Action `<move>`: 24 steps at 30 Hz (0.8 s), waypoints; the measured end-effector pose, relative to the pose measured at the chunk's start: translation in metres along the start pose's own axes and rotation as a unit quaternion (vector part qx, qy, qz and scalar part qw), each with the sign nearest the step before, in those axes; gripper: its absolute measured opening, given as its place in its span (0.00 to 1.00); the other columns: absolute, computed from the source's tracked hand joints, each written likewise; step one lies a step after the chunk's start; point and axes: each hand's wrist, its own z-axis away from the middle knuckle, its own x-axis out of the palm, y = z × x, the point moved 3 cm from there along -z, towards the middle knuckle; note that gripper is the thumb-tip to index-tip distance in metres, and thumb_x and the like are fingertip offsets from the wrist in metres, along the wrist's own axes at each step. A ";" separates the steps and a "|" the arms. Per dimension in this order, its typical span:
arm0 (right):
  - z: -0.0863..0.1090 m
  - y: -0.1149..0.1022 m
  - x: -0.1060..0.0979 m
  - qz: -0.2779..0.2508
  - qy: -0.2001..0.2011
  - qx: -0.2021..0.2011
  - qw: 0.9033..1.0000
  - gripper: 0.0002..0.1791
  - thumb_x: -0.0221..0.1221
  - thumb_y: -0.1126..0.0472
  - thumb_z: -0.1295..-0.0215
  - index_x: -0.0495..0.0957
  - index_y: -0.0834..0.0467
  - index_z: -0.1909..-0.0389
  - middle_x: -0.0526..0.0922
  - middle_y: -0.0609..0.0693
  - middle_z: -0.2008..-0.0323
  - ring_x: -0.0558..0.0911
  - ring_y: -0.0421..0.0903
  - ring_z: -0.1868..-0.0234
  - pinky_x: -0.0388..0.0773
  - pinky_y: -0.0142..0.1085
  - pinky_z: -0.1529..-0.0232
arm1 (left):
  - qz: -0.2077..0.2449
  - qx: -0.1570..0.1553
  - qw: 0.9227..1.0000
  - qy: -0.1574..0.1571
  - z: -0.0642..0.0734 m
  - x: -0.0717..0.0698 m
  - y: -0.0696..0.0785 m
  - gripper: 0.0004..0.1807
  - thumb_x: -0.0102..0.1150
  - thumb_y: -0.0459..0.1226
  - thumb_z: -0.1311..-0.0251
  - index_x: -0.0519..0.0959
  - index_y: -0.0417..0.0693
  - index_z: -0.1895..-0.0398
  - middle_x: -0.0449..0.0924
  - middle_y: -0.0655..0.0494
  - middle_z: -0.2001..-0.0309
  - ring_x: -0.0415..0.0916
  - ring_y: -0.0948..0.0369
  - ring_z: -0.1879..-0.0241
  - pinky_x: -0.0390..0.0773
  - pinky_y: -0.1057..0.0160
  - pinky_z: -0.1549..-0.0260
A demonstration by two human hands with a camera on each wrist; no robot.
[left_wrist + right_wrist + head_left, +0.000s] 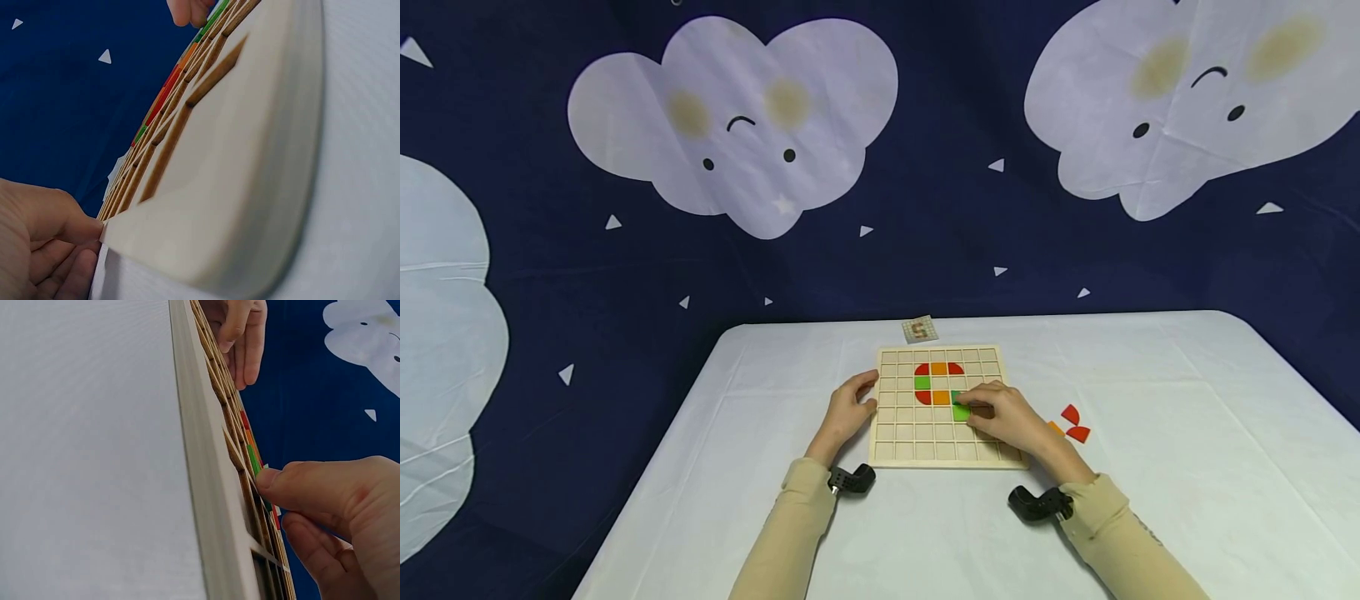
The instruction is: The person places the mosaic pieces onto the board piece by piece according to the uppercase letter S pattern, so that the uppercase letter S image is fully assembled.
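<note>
Seemingly seating dark green tile (955,396) in wooden board (940,464), with fingers of right hand (1009,417) bent over it (can't tell if pinching) and those of left hand (847,410) relaxed at left edge; likely needs letting go, then fetching red piece (1078,434) from desk (1180,433).

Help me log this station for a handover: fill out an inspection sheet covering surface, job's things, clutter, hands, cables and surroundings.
Surface: white table, faint creases.
Board: gridded, bearing red, orange and green pieces.
Loose pieces: two red, one orange, right of the board; the orange partly hidden.
Card: beyond the board's far edge, print too small to read.
Clutter: nothing seen.
Left hand: touches the board's left edge.
Right hand: fingers at a dark green piece; grip unclear.
Cables: nothing seen.
Surroundings: dark blue backdrop with pale clouds and triangles.
</note>
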 end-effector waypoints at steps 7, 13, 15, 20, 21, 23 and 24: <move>-0.002 -0.005 -0.011 -0.046 0.010 0.011 0.999 0.18 0.66 0.67 0.46 0.82 0.59 0.52 0.82 0.51 0.55 0.79 0.52 0.53 0.78 0.48 0.51 | -0.002 -0.006 1.000 0.003 0.001 -0.001 0.002 0.27 0.52 0.21 0.46 0.68 0.30 0.39 0.70 0.38 0.41 0.69 0.49 0.42 0.70 0.62 0.42; -0.001 -0.006 -0.039 -0.052 0.043 0.029 0.997 0.18 0.66 0.65 0.45 0.81 0.58 0.51 0.82 0.51 0.53 0.79 0.55 0.52 0.77 0.51 0.50 | 0.000 -0.002 1.000 0.001 0.001 -0.001 0.002 0.27 0.52 0.20 0.46 0.68 0.30 0.39 0.70 0.38 0.41 0.69 0.49 0.42 0.70 0.62 0.42; 0.002 -0.003 -0.050 -0.041 0.059 0.036 0.997 0.18 0.66 0.65 0.45 0.82 0.58 0.51 0.82 0.51 0.53 0.78 0.54 0.51 0.75 0.51 0.49 | 0.000 -0.001 1.000 0.000 0.001 -0.001 0.002 0.27 0.52 0.21 0.46 0.68 0.30 0.39 0.70 0.38 0.41 0.69 0.49 0.42 0.70 0.62 0.42; 0.016 0.009 -0.074 -0.010 0.083 0.051 0.995 0.16 0.63 0.67 0.42 0.82 0.58 0.52 0.82 0.51 0.53 0.76 0.53 0.48 0.73 0.51 0.48 | 0.003 -0.002 1.000 0.001 0.000 -0.001 0.001 0.27 0.52 0.21 0.46 0.69 0.30 0.39 0.70 0.38 0.41 0.70 0.49 0.42 0.70 0.62 0.41; 0.020 0.013 -0.078 -0.005 0.084 0.058 0.995 0.16 0.63 0.67 0.42 0.82 0.58 0.51 0.82 0.51 0.52 0.76 0.53 0.48 0.73 0.51 0.48 | 0.004 -0.002 1.000 0.001 0.000 -0.001 0.001 0.27 0.52 0.21 0.46 0.69 0.30 0.39 0.70 0.38 0.41 0.70 0.49 0.42 0.70 0.62 0.41; 0.027 0.021 -0.085 0.005 0.087 0.071 0.994 0.16 0.62 0.67 0.41 0.81 0.59 0.51 0.82 0.52 0.52 0.76 0.54 0.49 0.73 0.52 0.49 | 0.003 -0.001 1.000 0.001 0.000 -0.001 0.001 0.27 0.52 0.21 0.46 0.69 0.30 0.40 0.70 0.38 0.41 0.70 0.49 0.42 0.70 0.62 0.41; 0.031 0.024 -0.088 0.008 0.088 0.081 0.993 0.16 0.62 0.67 0.41 0.81 0.59 0.51 0.82 0.53 0.52 0.76 0.55 0.48 0.73 0.53 0.49 | 0.003 -0.001 1.000 0.001 0.000 -0.001 0.001 0.27 0.52 0.21 0.46 0.69 0.30 0.40 0.70 0.38 0.42 0.70 0.48 0.42 0.70 0.62 0.42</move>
